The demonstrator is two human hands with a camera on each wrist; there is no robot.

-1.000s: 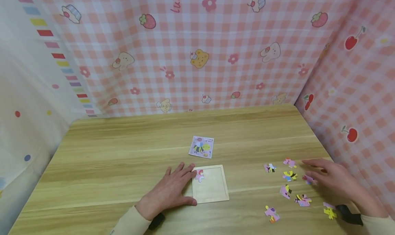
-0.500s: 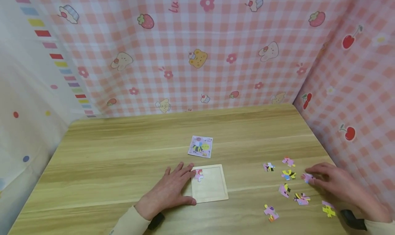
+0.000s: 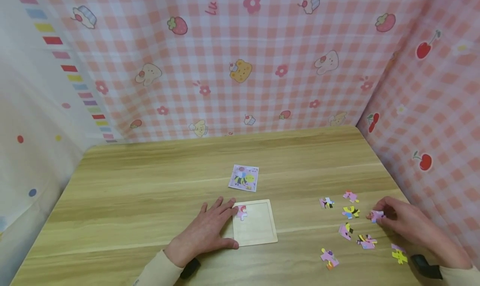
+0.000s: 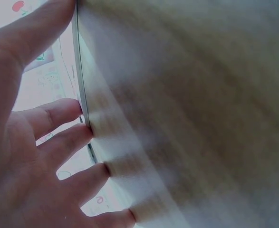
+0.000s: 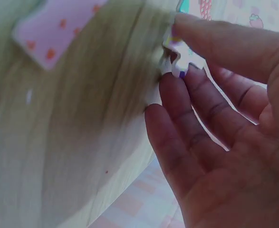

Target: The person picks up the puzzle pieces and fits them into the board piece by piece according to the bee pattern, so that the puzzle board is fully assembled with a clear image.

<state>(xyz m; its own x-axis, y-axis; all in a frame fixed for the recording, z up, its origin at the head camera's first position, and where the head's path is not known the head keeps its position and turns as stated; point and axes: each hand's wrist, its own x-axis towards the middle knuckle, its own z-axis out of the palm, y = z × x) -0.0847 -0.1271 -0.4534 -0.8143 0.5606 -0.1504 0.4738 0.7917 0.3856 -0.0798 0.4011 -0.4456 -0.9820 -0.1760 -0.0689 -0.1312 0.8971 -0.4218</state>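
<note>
at three o'clock from a shallow wooden tray (image 3: 273,223), a person's right hand (image 3: 410,225) is pinching a small puzzle piece (image 3: 375,215) between thumb and fingers, while the left hand (image 3: 205,234) is resting, fingers spread, along the tray's nine o'clock edge. whether the puzzle piece is clear of the table (image 3: 150,173) is hard to tell. it is looking thin, light and stiff, likely smooth on its printed face, its narrow knobs probably the weakest spots; opposite edges of its body are offering the surest hold. its reddish end is pointing toward nine o'clock, its long axis seemingly running nine to three, though fingertips are hiding part of the outline. loose pieces (image 3: 351,212) are lying from five round to ten o'clock of it; another piece (image 3: 242,212) is sitting in the tray's eleven o'clock corner, and a bee picture card (image 3: 243,178) is lying beyond, at twelve.
</note>
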